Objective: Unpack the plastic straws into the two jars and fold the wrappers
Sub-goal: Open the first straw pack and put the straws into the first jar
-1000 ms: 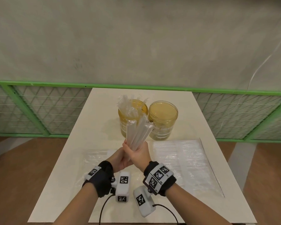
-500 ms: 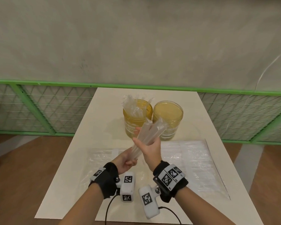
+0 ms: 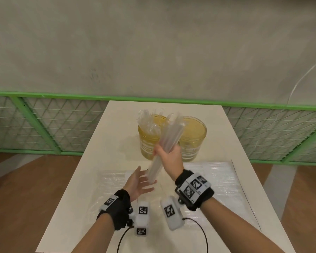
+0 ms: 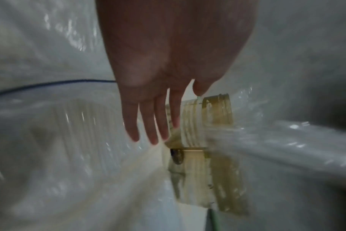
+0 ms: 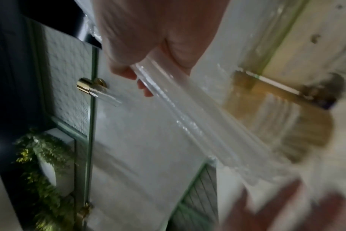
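My right hand [image 3: 167, 152] grips a bundle of clear plastic straws [image 3: 164, 145] around its middle, tilted so its top leans over the two jars. The same bundle [image 5: 188, 112] runs out of my fist [image 5: 148, 51] in the right wrist view. The left amber jar [image 3: 150, 143] holds several straws standing up. The right amber jar [image 3: 193, 141] looks empty. My left hand [image 3: 140, 181] hovers below the bundle's lower end, fingers [image 4: 152, 121] straight and spread, holding nothing. Clear wrappers [image 3: 217, 178] lie flat on the table under both hands.
The white table [image 3: 102, 152] is narrow, with wooden floor on both sides. A green-framed mesh fence [image 3: 58, 123] and a grey wall stand behind the far edge. Cables run from the wrist cameras at the near edge.
My left hand has let go of the bundle's lower end and opened. The right hand has carried the straws up and forward, toward the jars.
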`<control>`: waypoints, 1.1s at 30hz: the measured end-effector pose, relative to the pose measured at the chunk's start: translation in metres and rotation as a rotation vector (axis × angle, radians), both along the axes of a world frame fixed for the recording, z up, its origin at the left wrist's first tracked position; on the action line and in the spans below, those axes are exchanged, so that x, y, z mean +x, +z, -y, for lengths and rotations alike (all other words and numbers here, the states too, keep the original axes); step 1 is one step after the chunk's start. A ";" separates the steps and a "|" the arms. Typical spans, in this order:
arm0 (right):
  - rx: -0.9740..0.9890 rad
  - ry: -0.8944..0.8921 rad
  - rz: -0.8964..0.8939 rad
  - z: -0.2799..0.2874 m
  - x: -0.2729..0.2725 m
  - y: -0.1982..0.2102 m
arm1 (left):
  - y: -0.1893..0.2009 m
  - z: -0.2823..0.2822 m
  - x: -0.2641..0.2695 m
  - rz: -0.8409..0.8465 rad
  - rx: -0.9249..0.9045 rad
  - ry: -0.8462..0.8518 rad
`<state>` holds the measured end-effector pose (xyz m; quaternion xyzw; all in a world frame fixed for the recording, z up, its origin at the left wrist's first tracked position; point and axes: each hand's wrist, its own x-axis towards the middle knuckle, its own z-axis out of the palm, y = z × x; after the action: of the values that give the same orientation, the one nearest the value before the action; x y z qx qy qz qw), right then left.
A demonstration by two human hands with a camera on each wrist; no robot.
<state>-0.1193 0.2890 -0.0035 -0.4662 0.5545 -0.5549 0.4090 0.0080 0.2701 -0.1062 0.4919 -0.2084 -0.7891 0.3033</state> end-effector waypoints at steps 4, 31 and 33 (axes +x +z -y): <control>-0.165 -0.240 0.026 0.050 -0.034 0.043 | -0.013 -0.002 0.006 0.563 -0.288 0.027; 0.190 0.085 -0.325 0.161 -0.046 -0.031 | -0.038 0.014 0.010 0.710 -0.212 -0.092; 0.128 0.069 -0.275 0.154 -0.051 -0.023 | -0.040 0.015 0.010 0.746 -0.233 -0.103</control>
<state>-0.1700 0.1345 -0.0270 -0.5295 0.6232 -0.4350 0.3769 0.0176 0.2549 -0.1458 0.6959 -0.4170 -0.5415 0.2204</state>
